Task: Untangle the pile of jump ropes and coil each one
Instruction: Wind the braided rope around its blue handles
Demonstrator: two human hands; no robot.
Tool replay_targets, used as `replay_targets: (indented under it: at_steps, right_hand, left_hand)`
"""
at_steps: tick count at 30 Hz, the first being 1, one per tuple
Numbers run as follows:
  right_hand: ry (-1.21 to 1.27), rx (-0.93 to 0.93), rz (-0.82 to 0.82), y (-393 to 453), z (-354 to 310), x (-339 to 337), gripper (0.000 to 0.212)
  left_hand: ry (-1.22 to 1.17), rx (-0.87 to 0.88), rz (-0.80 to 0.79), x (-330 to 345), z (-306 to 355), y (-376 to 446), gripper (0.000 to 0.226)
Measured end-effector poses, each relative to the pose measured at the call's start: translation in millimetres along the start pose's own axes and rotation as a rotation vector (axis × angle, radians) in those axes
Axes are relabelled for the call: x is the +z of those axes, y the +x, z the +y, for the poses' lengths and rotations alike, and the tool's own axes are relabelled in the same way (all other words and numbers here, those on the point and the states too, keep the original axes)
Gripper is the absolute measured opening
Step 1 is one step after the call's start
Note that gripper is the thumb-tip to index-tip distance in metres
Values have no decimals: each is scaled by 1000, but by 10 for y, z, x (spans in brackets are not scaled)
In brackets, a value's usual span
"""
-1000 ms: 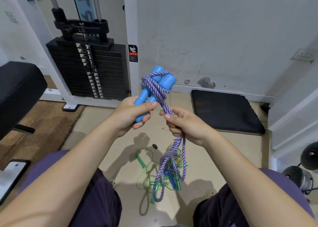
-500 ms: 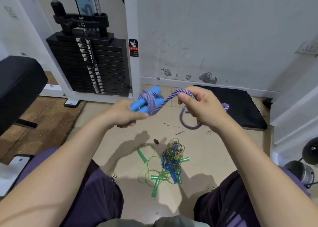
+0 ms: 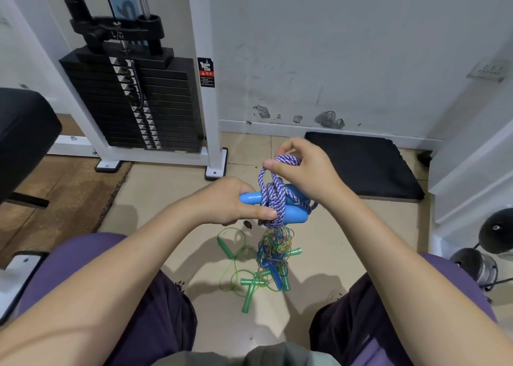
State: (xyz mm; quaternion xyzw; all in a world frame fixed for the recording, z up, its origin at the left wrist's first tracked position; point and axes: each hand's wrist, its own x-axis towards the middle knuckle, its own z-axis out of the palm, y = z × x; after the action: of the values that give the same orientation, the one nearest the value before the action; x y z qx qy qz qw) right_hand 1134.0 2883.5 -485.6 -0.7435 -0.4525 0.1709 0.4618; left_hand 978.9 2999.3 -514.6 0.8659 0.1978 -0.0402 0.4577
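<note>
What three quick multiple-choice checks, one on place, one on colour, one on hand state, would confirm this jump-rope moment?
1. Where is the tangled pile of jump ropes?
A. on the black floor mat
B. on the floor between the person's knees
C. on the weight stack

2. What colour are the handles in the left hand?
A. blue
B. green
C. red

3. What is the right hand doing?
A. resting open
B. pinching a loop of the purple braided rope
C. gripping a green handle

Key: 1 B, the pile lies on bare floor below the hands. 2 A, both are blue. 3 B, thumb and fingers pinch the loop above the handles.
</note>
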Motion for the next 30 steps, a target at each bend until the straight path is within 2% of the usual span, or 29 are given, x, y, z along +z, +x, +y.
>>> replay_targets:
  at_steps: [2,5,8,12,15,18,20,23,25,27,30]
  right_hand:
    - [2,-16,-8,-16,-8,-15,35]
    - [14,-67,-67,-6,-19,-14,26]
    - [70,43,-142,12,6,-2,22]
    - [140,215,-182,31,41,-38,43]
    - [408,386,-266,41,72,-69,66]
    - [605,375,-389,37,127,-56,80]
    - [663,337,-442,22,143,-17,75]
    - [556,289,-467,-41,126,82,35]
    - [429,262,-479,-88,95,159,11]
    - [338,264,-445,-116,82,207,18]
    - [314,275,-384,-126,51,218,33]
  left_hand:
    - [5,13,21,-6,3,-9,71]
    - [8,21,22,-10,0,-6,74]
    - [-1,32,32,-26,-5,-12,72]
    - [-134,23,44,-75,-14,-26,66]
    - [-300,2,6,-101,-33,-41,42]
    - [-491,-10,55,-139,-26,-47,44]
    - [-678,6,124,-175,-26,-39,41]
    - [-896,37,189,-243,-25,-42,35]
    - [-938,30,186,-295,-31,-57,26]
    - [-920,17,211,-341,-59,-64,19]
    - [-874,-1,331,-373,-106,-50,24]
